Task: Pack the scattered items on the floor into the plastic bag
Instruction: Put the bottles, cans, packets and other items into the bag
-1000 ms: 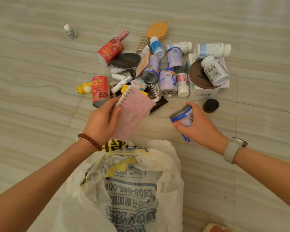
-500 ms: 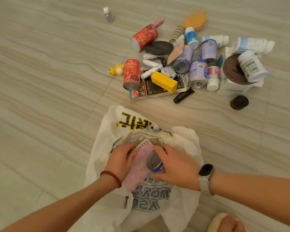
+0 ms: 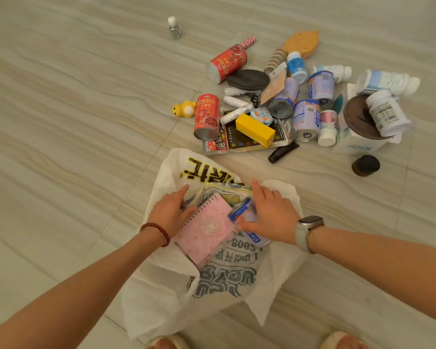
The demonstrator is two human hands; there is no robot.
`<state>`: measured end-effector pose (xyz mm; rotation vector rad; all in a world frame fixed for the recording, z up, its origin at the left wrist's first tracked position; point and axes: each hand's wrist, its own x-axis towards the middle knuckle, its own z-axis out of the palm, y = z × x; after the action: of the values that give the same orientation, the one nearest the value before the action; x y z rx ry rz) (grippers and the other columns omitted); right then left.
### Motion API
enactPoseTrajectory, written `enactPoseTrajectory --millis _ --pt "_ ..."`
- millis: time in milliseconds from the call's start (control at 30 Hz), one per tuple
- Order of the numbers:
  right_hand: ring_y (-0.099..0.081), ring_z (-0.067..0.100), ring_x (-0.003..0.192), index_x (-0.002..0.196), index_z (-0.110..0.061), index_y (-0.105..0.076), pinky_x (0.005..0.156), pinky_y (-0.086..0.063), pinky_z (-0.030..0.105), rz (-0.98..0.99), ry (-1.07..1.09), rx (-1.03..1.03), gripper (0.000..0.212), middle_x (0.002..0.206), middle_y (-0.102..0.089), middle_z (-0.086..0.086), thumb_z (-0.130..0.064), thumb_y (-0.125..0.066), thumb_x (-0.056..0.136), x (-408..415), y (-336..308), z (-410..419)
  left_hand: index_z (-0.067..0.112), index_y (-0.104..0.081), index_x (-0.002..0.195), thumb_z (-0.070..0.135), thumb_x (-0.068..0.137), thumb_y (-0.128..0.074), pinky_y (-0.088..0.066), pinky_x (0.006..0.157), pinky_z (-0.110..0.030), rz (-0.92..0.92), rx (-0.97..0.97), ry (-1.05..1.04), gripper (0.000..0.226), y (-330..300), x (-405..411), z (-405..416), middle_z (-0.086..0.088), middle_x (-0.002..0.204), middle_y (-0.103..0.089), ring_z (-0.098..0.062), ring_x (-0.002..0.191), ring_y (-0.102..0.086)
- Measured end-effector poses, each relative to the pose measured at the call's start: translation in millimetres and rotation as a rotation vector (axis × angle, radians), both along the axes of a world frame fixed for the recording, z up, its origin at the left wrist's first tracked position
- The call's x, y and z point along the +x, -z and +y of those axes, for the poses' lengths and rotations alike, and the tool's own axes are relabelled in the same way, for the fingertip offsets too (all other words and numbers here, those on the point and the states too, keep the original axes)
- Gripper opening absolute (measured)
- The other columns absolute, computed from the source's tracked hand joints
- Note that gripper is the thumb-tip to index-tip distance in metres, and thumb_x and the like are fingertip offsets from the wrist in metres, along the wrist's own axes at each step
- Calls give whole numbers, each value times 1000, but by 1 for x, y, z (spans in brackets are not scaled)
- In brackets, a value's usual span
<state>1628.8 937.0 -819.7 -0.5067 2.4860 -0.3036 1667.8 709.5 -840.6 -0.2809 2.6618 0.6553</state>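
Plastic bag (image 3: 176,295) lies open under both my hands; my left hand (image 3: 170,212) has its fingers loosely spread, touching the spiral edge of the pink notebook (image 3: 207,227) in the bag's mouth; my right hand (image 3: 272,217) rests on the blue-and-white can (image 3: 244,215) just beside the notebook, thumb under it, forefinger extended, whether gripping I cannot tell; the scattered pile, with a yellow box (image 3: 254,129), lies at one o'clock on the floor (image 3: 61,122).

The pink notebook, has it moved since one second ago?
Yes. The pink notebook was held up beside the pile on the floor; now it lies in the mouth of the plastic bag, nearer the person, away from the yellow box.
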Motion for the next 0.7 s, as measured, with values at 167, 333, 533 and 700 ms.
enactPoseTrajectory --millis 167,333,533,700 --pt "-31 27 122 146 -9 -4 102 -35 38 -27 -144 -103 87 139 -34 11 -42 -57 85 -11 -4 -7 -3 -62 94 14 91 -49 -39 70 -26 234 97 -85 21 -4 10 3 -5 88 -45 -25 76 -52" --pt "-37 27 119 145 -10 -12 97 -38 36 220 -439 -107 64 138 -37 10 -13 -48 92 -32 -2 -24 2 -58 93 15 93 -44 -36 59 -30 406 -7 -335 19 -28 28 -30 -17 76 -64 -37 71 -59" --pt "-12 31 139 144 -26 -19 112 -15 55 172 -444 16 67 150 -18 6 -47 -49 87 -31 3 -34 21 -44 131 50 84 -27 -40 93 -48 326 -237 28 58 -32 20 -32 -9 137 -49 -34 121 -44" --pt "-12 33 137 146 -25 -4 111 -24 48 43 -527 -15 60 154 -9 5 -33 -37 96 -15 10 -23 36 -17 142 71 74 13 -8 113 -51 156 -264 210 82 -16 -2 -8 1 155 -13 -26 143 -8"
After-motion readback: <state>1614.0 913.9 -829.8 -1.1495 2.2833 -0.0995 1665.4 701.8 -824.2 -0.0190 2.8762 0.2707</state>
